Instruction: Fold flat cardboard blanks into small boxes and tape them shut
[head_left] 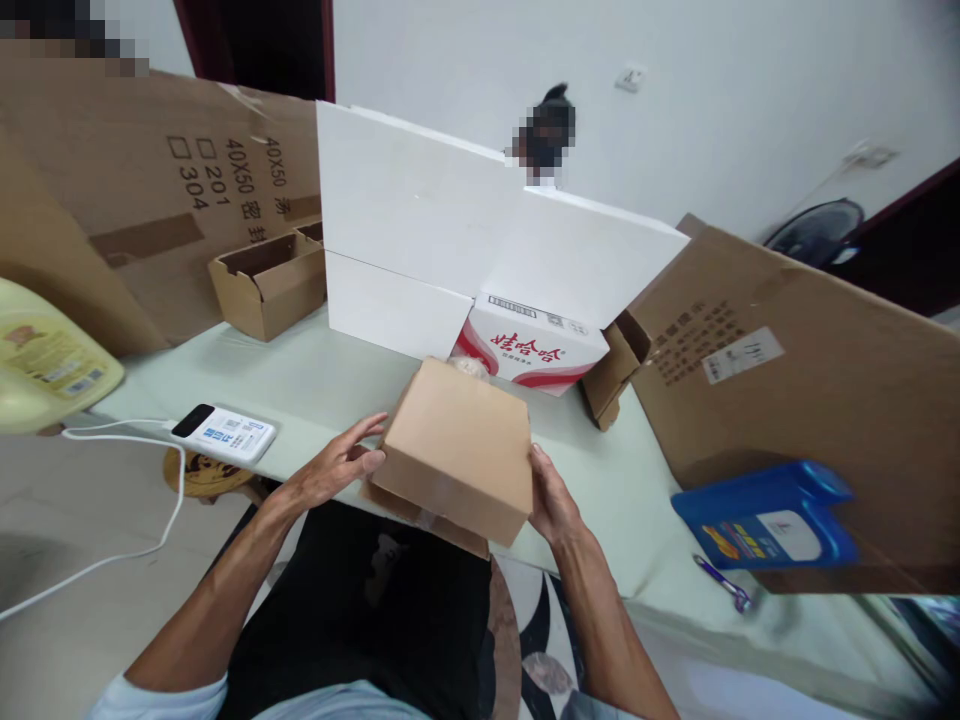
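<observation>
A small brown cardboard box (459, 425) sits in front of me at the table's near edge, with a flap (427, 520) sticking out beneath its near side. My left hand (334, 470) is at the box's left side, fingers stretched and apart, the fingertips at or very near its edge. Against the right side lies my right hand (556, 500), gripping the box; its fingers are partly hidden behind that side. Just beyond the box, a pale, crumpled-looking item (472, 368) is partly covered by it.
White panels (420, 200) stand behind a red-and-white carton (536, 345). Left are an open cardboard tray (274, 290), a phone-like device (225, 433) with a white cable and a yellow jug (56, 360). Right are a blue bottle (765, 520), a purple-handled tool (721, 582) and a large carton (810, 420).
</observation>
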